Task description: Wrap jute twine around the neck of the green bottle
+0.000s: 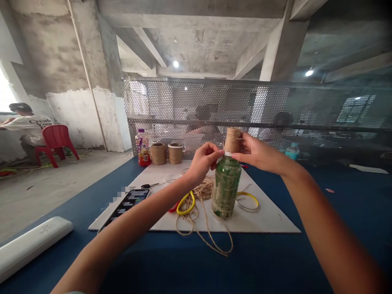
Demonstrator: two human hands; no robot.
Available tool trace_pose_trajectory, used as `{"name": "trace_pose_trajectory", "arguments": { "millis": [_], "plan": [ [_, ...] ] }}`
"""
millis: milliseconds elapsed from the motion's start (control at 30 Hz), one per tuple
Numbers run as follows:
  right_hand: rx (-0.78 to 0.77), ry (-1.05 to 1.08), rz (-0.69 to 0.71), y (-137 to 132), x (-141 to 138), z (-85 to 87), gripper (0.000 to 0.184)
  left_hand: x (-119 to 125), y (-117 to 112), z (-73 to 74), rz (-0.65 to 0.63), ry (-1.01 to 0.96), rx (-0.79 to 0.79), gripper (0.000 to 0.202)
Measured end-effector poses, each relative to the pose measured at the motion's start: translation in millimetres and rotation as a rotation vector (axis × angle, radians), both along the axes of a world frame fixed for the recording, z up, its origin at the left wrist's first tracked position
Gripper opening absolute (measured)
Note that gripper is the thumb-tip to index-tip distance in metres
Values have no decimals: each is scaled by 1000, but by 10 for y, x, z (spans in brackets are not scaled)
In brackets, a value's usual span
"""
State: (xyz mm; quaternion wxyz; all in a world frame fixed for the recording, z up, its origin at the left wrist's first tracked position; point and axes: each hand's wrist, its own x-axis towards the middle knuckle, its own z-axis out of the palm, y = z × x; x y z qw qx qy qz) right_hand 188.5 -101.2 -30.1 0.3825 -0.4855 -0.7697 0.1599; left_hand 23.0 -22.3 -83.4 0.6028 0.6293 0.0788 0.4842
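Note:
A green bottle stands upright on a white board, its body partly covered with brownish material. Brown twine wraps its top, above a white band at the neck. My right hand grips the neck from the right, thumb at the white band and fingers behind the wrapped top. On the other side, my left hand is closed in a pinch beside the neck, seemingly on a strand of twine; the fingertips partly hide it. Loose twine lies tangled behind the bottle, with loops reaching past the board's front edge.
Yellow-handled scissors or a similar tool, a yellow-and-white ring, a phone and a key lie around. Twine spools and a drink bottle stand behind, before a perforated metal screen. A white case lies left.

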Motion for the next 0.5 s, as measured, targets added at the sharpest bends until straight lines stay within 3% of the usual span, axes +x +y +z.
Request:
{"name": "trace_pose_trajectory", "arguments": {
  "millis": [500],
  "plan": [
    [-40, 32, 19, 13, 15, -9, 53, 25, 49, 38, -62, 124, -75, 23]
  ]
}}
